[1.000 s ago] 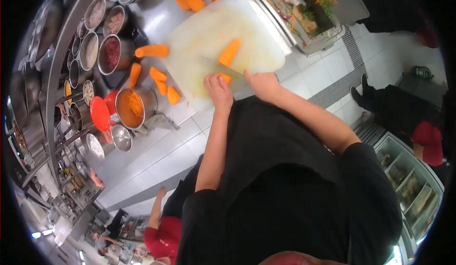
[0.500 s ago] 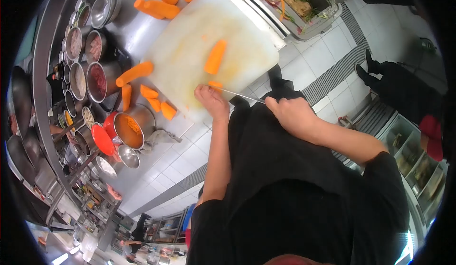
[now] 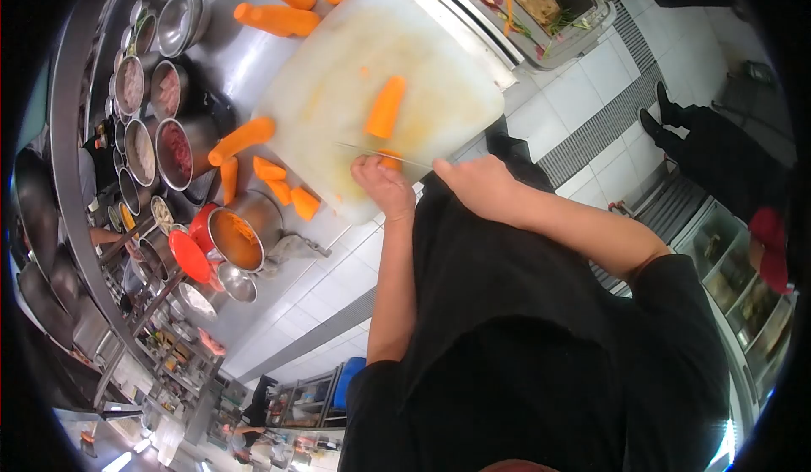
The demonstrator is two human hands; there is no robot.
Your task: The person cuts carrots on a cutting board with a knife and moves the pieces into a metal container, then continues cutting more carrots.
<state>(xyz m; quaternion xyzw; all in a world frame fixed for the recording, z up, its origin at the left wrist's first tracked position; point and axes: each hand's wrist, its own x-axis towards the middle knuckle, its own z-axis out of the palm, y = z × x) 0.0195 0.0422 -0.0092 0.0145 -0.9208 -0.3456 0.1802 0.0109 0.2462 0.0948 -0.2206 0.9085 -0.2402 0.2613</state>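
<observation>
A white cutting board (image 3: 355,58) lies on the steel counter. My left hand (image 3: 384,186) presses a small carrot piece (image 3: 390,159) against the board's near edge. My right hand (image 3: 473,186) grips a knife (image 3: 372,152), whose thin blade runs leftward across that piece. A longer peeled carrot piece (image 3: 385,107) lies loose on the board just beyond the blade.
Whole carrots (image 3: 279,17) lie beyond the board, cut carrot pieces (image 3: 274,176) to its left. A metal pot of shredded carrot (image 3: 241,231) with a red lid stands nearby. Round steel containers (image 3: 148,109) line the left. A scrap tray (image 3: 541,7) sits right. Another person's legs (image 3: 710,159) stand at right.
My right hand has moved in from the right toward the board, bringing the knife blade over the carrot piece. The left hand has stayed on the piece.
</observation>
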